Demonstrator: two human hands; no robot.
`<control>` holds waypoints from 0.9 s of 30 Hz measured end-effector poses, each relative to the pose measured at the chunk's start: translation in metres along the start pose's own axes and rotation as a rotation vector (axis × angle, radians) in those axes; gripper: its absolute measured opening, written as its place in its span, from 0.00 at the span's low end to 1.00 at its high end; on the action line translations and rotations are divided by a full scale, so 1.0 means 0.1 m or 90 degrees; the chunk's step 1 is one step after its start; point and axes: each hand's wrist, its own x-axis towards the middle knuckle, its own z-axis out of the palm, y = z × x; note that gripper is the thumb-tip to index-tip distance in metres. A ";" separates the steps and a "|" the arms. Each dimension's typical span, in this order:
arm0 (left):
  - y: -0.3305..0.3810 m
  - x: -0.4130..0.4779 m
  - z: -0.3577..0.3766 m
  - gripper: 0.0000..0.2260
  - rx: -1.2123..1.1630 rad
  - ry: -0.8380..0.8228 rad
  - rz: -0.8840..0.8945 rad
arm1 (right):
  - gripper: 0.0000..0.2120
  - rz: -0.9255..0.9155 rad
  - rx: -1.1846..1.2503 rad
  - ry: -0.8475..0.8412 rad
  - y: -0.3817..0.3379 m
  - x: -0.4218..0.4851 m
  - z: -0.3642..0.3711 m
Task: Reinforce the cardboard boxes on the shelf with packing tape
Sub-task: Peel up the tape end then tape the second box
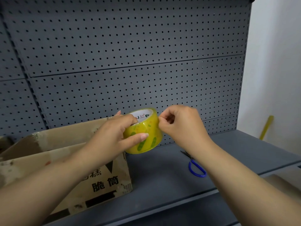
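Barely begun: my left hand (114, 136) grips yellow tape roll (145, 136), my right hand (180, 124) pinches its loose end. Cardboard box (101, 181) at left side of shelf (162, 176) seemingly lacks fresh strip; blue-handled scissors (196, 167) lie unused.

The dark grey metal shelf (162, 176) carries a worn, open cardboard box (104, 181) on its left part. Blue-handled scissors (191, 160) lie flat to the right, well apart from it, blades toward the pegboard back panel (146, 62).

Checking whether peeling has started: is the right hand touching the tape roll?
Touching. Head view: the right hand pinches at the upper edge of the tape roll.
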 end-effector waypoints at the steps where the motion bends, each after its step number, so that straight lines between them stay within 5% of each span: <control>1: -0.01 0.00 0.00 0.16 -0.012 -0.004 -0.004 | 0.06 -0.003 -0.002 0.005 0.00 0.01 0.01; 7: 0.00 0.01 -0.03 0.16 -0.069 0.007 -0.035 | 0.06 0.038 0.005 0.017 0.12 0.10 0.00; 11: -0.04 0.00 -0.07 0.16 -0.105 0.023 -0.063 | 0.02 0.169 0.319 -0.010 0.24 0.14 -0.07; 14: -0.06 0.02 -0.03 0.17 -0.106 0.024 -0.064 | 0.14 0.182 0.427 -0.054 0.16 0.06 0.10; 20: -0.03 0.04 0.07 0.18 -0.071 0.057 -0.058 | 0.02 0.225 0.627 0.076 0.05 0.00 0.33; 27: -0.01 0.08 0.09 0.12 -0.004 0.075 -0.018 | 0.09 0.210 0.631 0.228 0.00 0.03 0.48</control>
